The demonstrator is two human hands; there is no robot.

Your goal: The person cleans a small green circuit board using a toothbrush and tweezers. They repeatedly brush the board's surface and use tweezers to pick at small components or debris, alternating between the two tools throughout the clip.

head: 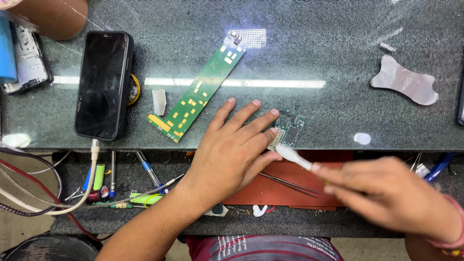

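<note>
My left hand (pixel 232 145) lies flat on the dark glass counter, fingers spread, its fingertips pressing the left edge of a small blue-green circuit board (pixel 291 130). My right hand (pixel 386 193), blurred, grips a white brush (pixel 294 156) whose head touches the board's lower left corner. A long green circuit board (pixel 198 92) with gold pads lies diagonally just left of my left hand.
A black phone (pixel 103 82) with a cable sits at left, a white block (pixel 159 100) beside it. A translucent pry tool (pixel 405 81) lies at right. Below the counter are tweezers (pixel 289 183) on a red mat (pixel 270 191), pens and wires. A person's arm (pixel 53 17) shows top left.
</note>
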